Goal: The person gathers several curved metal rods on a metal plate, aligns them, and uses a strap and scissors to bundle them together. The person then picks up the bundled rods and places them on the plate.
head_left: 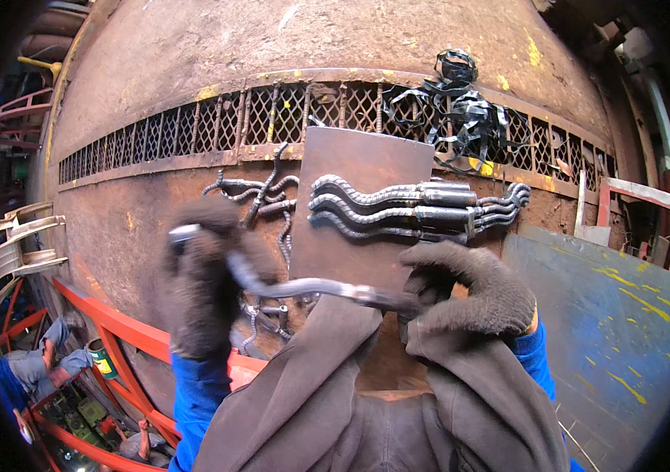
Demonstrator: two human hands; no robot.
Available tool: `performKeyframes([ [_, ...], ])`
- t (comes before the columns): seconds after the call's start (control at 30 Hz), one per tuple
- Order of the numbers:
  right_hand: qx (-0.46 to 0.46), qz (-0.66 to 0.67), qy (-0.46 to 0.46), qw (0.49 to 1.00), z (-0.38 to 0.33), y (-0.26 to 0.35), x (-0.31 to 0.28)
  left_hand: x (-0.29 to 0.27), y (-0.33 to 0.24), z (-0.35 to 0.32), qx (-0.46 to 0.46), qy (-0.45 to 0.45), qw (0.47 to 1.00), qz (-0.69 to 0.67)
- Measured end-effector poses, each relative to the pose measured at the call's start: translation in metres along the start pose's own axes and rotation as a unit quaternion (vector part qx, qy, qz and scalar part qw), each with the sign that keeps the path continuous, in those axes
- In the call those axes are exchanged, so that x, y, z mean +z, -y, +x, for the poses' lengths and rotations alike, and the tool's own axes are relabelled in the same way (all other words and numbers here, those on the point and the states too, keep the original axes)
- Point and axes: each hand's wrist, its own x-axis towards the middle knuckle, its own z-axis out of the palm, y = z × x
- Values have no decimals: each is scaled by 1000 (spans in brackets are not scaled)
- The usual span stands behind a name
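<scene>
Both my hands wear dark knit gloves. A bent metal rod [311, 286] with a darker thick section at its right end spans between them above my lap. My left hand [203, 275] is smeared by motion but wraps round the rod's left end. A shiny metal tip [185, 232] sticks out by its fingers; whether it belongs to the same rod I cannot tell. At the dark right end, my right hand [472, 289] is closed, its fingertips around the rod. Beyond them, several similar bent ribbed rods [366, 206] with thick cylinders lie side by side on a brown metal plate [350, 153].
Loose bent rods [260, 193] lie scattered left of the plate. Tangled black strips [468, 118] rest on the mesh grate [217, 122]. A paint-spattered sheet [610, 315] is at right. Red rails [134, 330], a plastic chair [16, 248] and a seated person [44, 366] are at left.
</scene>
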Motion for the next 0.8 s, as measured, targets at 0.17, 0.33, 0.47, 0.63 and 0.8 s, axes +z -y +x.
performKeyframes([
  [0.17,68,36,35,996,-5,-9,1,61,35,12,-54,85,995,-17],
  [0.33,6,7,-172,985,-10,-28,1,56,59,21,-129,61,986,90],
  [0.47,-26,-69,-194,978,-9,-28,-2,59,81,17,-139,3,988,64],
  [0.63,-30,-124,-271,954,-6,-43,6,61,87,17,-138,-41,988,64],
  [0.8,-105,-152,-350,918,-5,-57,7,56,93,16,-59,-41,979,193],
])
